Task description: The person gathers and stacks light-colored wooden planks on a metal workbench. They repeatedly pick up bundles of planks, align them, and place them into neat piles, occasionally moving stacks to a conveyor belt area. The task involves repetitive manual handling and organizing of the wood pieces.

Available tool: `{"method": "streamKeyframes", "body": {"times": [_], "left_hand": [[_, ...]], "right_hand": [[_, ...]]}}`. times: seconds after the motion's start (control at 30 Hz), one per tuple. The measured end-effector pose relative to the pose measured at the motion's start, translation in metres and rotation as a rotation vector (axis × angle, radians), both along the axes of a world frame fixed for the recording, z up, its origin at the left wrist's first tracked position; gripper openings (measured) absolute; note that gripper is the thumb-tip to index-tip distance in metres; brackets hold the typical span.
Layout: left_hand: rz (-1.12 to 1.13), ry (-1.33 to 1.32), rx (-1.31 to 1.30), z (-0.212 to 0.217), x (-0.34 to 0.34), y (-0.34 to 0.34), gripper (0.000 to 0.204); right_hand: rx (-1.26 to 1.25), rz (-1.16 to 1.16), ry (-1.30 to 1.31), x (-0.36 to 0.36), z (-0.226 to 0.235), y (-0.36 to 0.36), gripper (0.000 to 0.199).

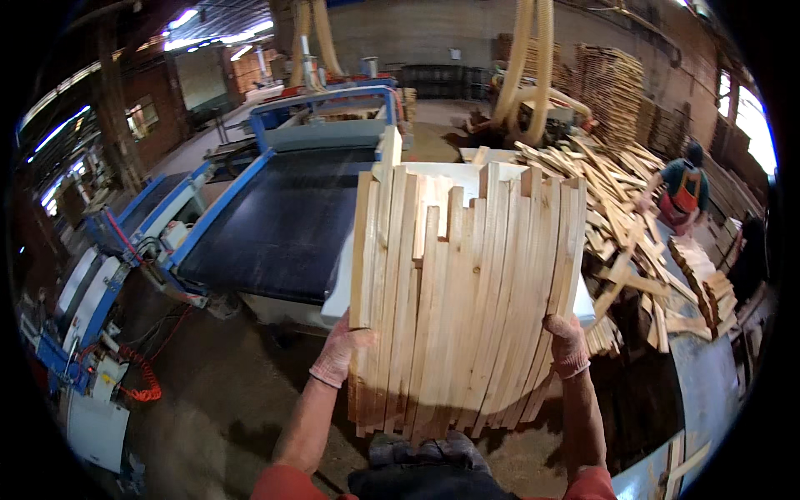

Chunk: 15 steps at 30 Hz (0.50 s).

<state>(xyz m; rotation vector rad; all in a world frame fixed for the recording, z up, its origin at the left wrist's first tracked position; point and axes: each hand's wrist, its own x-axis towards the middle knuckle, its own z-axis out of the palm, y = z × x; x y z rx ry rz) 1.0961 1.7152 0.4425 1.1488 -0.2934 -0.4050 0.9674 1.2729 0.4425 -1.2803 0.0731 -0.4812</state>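
In the head view, we seem to be at a holding step: our pinkish-gloved left hand (340, 346) and pinkish-gloved right hand (567, 346) grip opposite edges of the pale, upright wooden slats (467, 300), right of the wide black conveyor belt (267, 225). Moving them calls for steady inward pressure.

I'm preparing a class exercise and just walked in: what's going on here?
A person's left grip and right grip hold a row of wooden slats, side by side, from its two outer edges. Ahead to the left is a machine's dark belt. To the right, a co-worker is beside a loose wood pile.
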Motion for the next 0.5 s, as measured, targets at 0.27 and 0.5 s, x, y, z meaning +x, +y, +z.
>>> {"method": "streamKeyframes", "body": {"times": [0.27,0.5], "left_hand": [[0.390,0.031,0.085,0.032,0.072,0.150,0.064],[0.328,0.145,0.038,0.006,0.162,0.297,0.068]], "right_hand": [[0.079,0.329,0.079,0.180,0.008,0.116,0.083],[0.229,0.454,0.128,0.308,-0.030,0.250,0.067]]}}
